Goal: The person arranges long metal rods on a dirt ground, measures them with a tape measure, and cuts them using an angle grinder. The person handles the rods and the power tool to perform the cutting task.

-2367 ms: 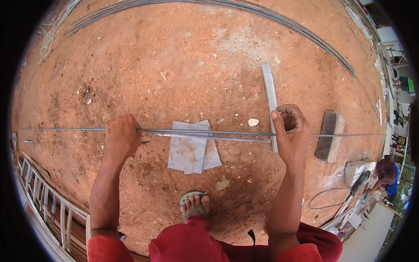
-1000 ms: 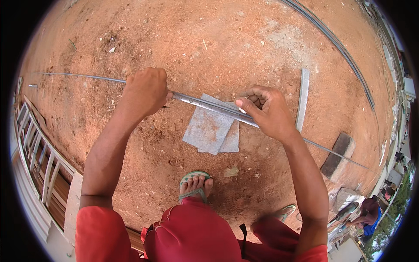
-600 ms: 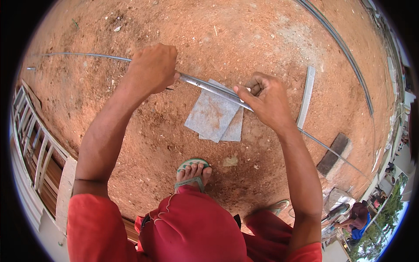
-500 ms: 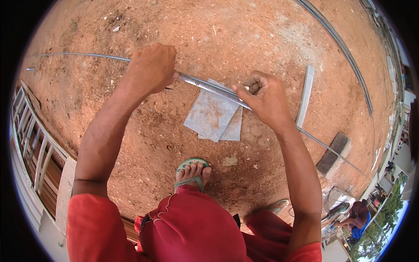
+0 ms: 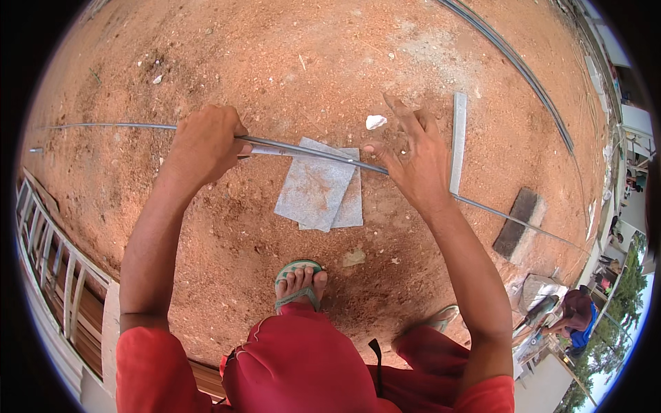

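Note:
A long thin grey metal rod (image 5: 303, 148) runs across in front of me, with a small pale mark on it right of its middle. My left hand (image 5: 210, 142) is closed round the rod and also pins a silvery flat strip (image 5: 270, 151), like a steel ruler, against it. My right hand (image 5: 415, 155) is open, fingers spread, its thumb close to the rod, which passes behind the palm. Just left of those fingers a white lump (image 5: 376, 122) shows against the soil; whether it lies there or is in the air, I cannot tell.
Grey square tiles (image 5: 313, 189) lie on reddish soil beneath the rod. Right of them are a pale bar (image 5: 458, 141), a dark block (image 5: 518, 221) and long rods (image 5: 513, 58). A metal ladder-like frame (image 5: 51, 241) stands left; another person (image 5: 575, 313) crouches at far right.
My right hand has opened, its fingers spreading away from the rod and strip. The strip's right end has swung behind the rod. My left hand keeps its hold, lower in view.

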A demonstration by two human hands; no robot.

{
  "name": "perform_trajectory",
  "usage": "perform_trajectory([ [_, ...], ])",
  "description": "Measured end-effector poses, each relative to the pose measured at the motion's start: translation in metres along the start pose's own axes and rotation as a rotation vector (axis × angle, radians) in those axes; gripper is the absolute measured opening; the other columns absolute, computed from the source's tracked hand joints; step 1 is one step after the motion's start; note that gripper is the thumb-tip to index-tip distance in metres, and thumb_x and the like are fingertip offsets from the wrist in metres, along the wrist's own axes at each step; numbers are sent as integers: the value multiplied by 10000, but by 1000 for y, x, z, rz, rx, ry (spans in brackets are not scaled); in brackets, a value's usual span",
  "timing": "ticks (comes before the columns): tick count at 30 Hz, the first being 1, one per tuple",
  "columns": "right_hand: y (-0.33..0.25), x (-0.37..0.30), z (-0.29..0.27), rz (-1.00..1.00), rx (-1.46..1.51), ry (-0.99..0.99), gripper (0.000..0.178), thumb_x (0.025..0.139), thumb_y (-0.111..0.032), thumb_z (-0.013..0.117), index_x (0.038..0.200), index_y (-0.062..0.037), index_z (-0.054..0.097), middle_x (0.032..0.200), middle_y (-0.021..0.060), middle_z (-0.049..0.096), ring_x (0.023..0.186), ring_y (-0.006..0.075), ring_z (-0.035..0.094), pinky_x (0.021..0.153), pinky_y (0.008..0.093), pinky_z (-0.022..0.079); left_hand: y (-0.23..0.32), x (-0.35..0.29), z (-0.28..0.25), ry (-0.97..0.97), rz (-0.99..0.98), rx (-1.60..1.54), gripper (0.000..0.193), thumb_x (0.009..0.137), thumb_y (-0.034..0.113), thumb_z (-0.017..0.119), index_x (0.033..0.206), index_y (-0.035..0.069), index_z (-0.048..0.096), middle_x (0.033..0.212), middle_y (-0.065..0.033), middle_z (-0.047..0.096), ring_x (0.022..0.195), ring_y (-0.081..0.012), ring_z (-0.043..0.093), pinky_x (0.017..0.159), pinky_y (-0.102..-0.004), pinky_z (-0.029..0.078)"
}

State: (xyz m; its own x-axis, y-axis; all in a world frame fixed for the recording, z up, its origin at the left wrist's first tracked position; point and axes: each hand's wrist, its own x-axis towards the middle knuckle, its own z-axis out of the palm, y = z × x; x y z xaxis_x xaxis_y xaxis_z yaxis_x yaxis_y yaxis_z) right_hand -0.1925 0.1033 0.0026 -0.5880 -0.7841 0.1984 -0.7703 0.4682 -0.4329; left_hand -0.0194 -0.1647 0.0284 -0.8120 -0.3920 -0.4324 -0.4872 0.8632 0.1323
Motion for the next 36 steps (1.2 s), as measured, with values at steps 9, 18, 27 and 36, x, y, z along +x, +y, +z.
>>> perform_trajectory([
  [9, -40, -128, -88, 189, 308, -1302, 725, 940, -617, 623, 1280, 22, 646, 916, 206, 740, 870, 405, 715, 792, 503, 564, -36, -60, -35, -289, 314, -159, 94, 810, 107, 816, 837, 19, 797, 667, -153, 694, 591, -251, 660, 602, -414, 496],
  [18, -67, -160, -112, 563, 840, -685, 833, 1031, -620, 471, 1528, 40, 368, 788, 181, 669, 792, 308, 701, 810, 464, 574, 57, -55, 17, -600, 351, -891, 204, 901, 115, 741, 765, -37, 734, 565, -62, 605, 556, -94, 518, 527, -314, 408],
  [27, -25, -143, -192, 1036, 653, -8, 467, 1099, -360, 505, 802, -23, 635, 594, 48, 565, 498, 126, 550, 463, 283, 452, 239, -40, 20, -613, 694, -912, 433, 1046, 330, 606, 825, -27, 711, 661, -16, 594, 627, -95, 530, 571, -312, 422],
  [36, 172, -265, -383, 1029, 684, 903, 293, 1022, -244, 658, 808, -87, 536, 656, -27, 455, 491, 86, 358, 442, 254, 301, 71, -17, 64, -1005, 548, -360, 428, 1003, 372, 655, 957, -41, 753, 748, -104, 678, 765, -174, 619, 732, -367, 499],
])
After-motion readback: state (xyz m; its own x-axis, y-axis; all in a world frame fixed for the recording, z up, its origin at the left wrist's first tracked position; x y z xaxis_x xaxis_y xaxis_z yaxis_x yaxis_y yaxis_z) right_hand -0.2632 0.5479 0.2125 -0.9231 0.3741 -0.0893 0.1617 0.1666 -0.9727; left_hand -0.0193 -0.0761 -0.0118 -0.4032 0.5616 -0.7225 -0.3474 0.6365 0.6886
